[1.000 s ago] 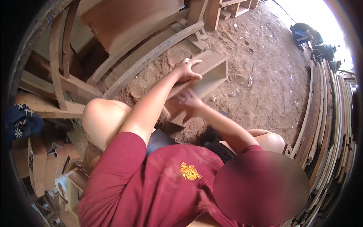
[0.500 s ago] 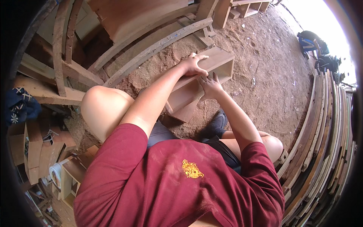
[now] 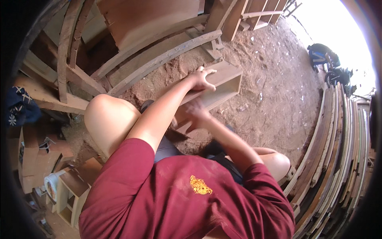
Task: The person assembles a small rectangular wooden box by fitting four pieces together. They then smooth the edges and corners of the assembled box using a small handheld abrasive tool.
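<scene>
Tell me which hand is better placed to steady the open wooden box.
The left hand, probably: it lies spread across the top panel of the open wooden box. The right hand is blurred at the open side, so its contact cannot be told.

A loose, brown, uneven earthen floor [image 3: 278,71] surrounds a long, open-sided box of light brown wood [image 3: 227,73]; whether the box sits directly on the earth is hidden; small whitish scraps [image 3: 261,96] lie scattered to its right; farther right of the box runs a stack of long, narrow wooden planks [image 3: 324,155]; beyond the box stands a brown, compartmented wooden frame [image 3: 234,20]; beyond it rightward rests a blue-and-black bundle [image 3: 323,55].
</scene>
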